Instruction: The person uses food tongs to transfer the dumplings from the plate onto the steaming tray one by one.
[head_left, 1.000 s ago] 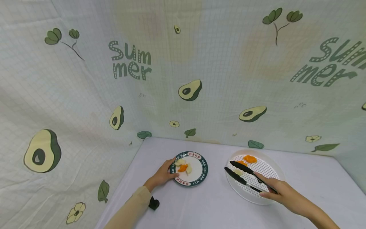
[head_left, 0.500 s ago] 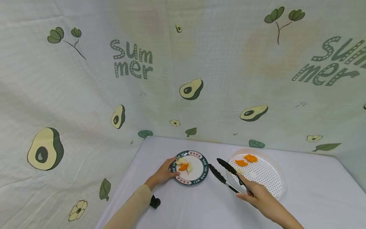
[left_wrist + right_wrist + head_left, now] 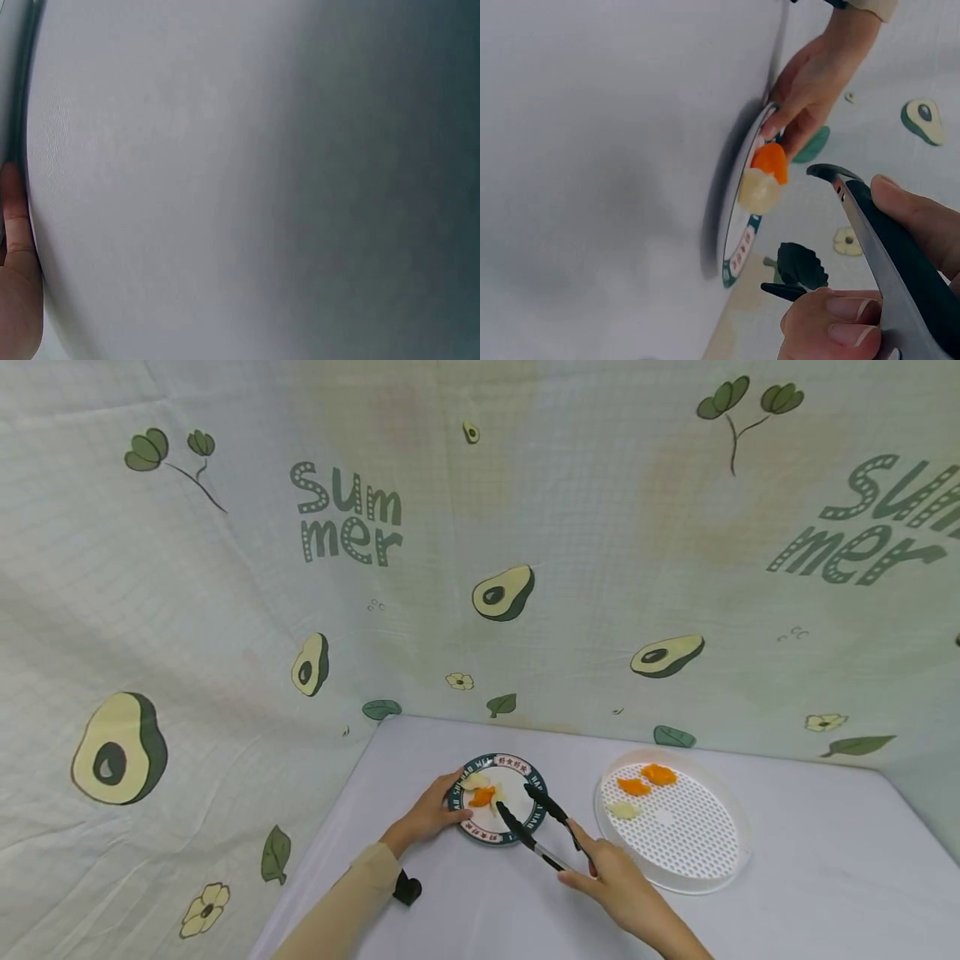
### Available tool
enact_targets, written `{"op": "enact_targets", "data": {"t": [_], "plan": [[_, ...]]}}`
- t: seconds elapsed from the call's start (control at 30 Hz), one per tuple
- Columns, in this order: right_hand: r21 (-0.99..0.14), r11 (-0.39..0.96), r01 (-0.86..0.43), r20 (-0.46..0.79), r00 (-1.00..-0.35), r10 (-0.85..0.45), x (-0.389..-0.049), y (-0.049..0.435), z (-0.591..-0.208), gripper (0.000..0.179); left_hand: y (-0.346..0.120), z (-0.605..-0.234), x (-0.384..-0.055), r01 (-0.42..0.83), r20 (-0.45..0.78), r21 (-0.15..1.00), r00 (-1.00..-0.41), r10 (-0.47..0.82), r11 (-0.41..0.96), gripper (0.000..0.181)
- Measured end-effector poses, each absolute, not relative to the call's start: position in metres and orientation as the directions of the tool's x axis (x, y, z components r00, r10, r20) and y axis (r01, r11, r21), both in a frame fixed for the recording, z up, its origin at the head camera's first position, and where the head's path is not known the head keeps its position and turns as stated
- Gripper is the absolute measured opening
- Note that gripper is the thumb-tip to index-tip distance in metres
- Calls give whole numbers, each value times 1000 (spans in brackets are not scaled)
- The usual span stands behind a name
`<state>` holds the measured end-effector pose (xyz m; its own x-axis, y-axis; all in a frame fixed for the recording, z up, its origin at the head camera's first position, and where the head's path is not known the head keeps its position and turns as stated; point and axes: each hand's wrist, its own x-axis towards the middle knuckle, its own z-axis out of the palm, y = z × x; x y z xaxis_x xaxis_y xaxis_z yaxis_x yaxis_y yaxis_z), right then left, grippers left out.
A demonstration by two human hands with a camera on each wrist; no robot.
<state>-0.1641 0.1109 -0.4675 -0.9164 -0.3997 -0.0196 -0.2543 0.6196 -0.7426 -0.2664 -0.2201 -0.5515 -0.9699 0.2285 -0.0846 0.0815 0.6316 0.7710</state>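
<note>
Head view shows my left hand (image 3: pixel 429 817) resting on the near-left rim of the small plate (image 3: pixel 537 803), fingers relaxed, steadying it, while my right hand (image 3: pixel 611 885) grips the black tongs (image 3: pixel 534 819) with their arms parted over the plate's right side, nothing visibly caught between the tips. Three pieces sit on the plate: a pale one (image 3: pixel 474 781) at the back, an orange one (image 3: pixel 482 796) in the middle and another pale piece (image 3: pixel 497 799) just beside it near the tong tips. I judge the moving of food partly done, since the white perforated tray (image 3: pixel 738 852) to the right holds two orange pieces (image 3: pixel 647 780) and a pale piece (image 3: pixel 623 810). A small black object (image 3: pixel 406 888) lies by my sleeve, and an avocado-print cloth (image 3: pixel 225 610) backs the table (image 3: pixel 825 860); nothing blocks the way between plate and tray. Left wrist view gives only the blank tabletop and a fingertip (image 3: pixel 15 217) at the frame's edge. Right wrist view shows my fingers (image 3: pixel 840 322) wrapped round the tong handles, the arms spread, and beyond them the plate edge-on with the orange and pale pieces touching, my left hand holding its rim.
</note>
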Motion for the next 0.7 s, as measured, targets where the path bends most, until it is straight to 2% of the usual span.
{"op": "enact_targets", "data": {"t": [0.23,0.47,0.7], "plan": [[-771,606,-195,-54,-928,-368,-168,91,-478,79,-220,-552,-267,91,-80,762,-969,233,641,85],[-698,698,-160,-97,-945,-313,-172,76,-488,78,-220,-554,-268,88,-84,760,-969,231,644,86],[-687,709,-158,-99,-947,-306,-175,67,-495,75,-222,-555,-268,92,-77,764,-970,232,639,86]]}}
